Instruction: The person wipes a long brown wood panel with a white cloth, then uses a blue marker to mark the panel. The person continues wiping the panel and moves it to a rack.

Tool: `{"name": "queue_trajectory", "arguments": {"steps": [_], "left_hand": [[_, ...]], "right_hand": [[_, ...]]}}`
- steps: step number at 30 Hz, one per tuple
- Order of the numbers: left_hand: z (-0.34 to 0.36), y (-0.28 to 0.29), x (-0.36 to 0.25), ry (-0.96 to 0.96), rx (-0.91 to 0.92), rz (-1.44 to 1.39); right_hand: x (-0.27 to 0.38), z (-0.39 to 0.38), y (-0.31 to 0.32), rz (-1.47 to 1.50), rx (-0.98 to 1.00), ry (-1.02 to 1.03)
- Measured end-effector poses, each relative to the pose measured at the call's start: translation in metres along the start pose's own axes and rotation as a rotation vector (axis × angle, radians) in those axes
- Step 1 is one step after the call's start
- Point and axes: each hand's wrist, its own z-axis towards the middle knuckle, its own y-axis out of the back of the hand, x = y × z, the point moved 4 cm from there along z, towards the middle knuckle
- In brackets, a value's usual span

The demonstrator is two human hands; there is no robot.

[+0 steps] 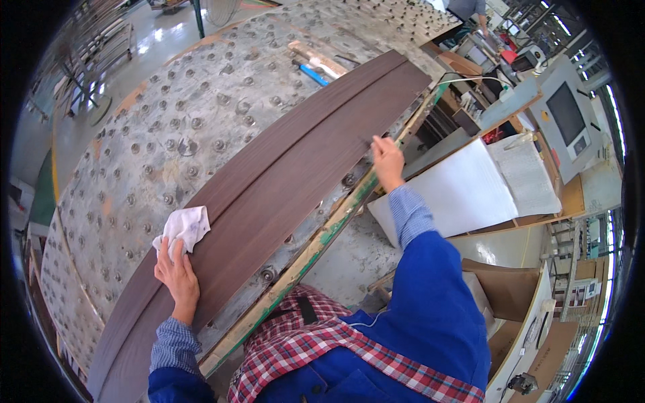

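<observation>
A long dark brown grooved board (pixel 289 178) lies diagonally on a metal table studded with rollers (pixel 154 168). My left hand (pixel 176 269) presses a crumpled white cloth (pixel 188 225) onto the board's left part, fingers wrapped over it. My right hand (pixel 388 158) is at the board's near right edge, fingers curled closed; whether it holds anything small I cannot make out. Just below the board runs a wooden rail with worn green paint (pixel 295 272).
Beyond the board lie wooden strips (pixel 316 57) and a blue bar (pixel 309 72). At right are white padded sheets (pixel 450 195), a panel with a screen (pixel 568 121) and cardboard (pixel 497 289). Another person (pixel 463 13) stands at the back right. Metal racks (pixel 87 67) stand at the left.
</observation>
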Motion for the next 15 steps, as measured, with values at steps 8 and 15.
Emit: {"name": "queue_trajectory", "arguments": {"steps": [8,15], "left_hand": [[-0.002,0.003,-0.001,0.024,0.017,0.009],[-0.003,0.003,0.005,0.018,0.004,0.012]], "right_hand": [[0.152,-0.106,-0.018,0.089,0.240,0.395],[0.315,-0.222,-0.012,0.675,0.524,0.529]]}}
